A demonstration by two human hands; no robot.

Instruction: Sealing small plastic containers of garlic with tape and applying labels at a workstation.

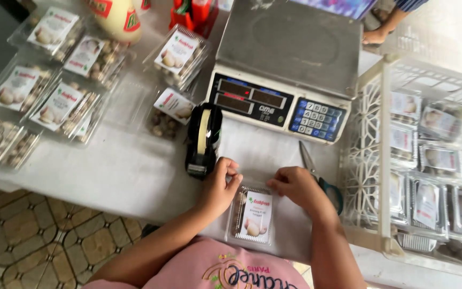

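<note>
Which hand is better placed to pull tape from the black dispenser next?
Probably the left hand: it rests at the clear plastic labelled box, right beside the black tape dispenser. The right hand sits farther off, by the scissors.

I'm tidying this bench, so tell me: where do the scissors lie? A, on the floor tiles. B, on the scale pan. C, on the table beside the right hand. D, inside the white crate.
C: the scissors lie flat on the table, partly hidden behind the right hand, below the scale.
</note>
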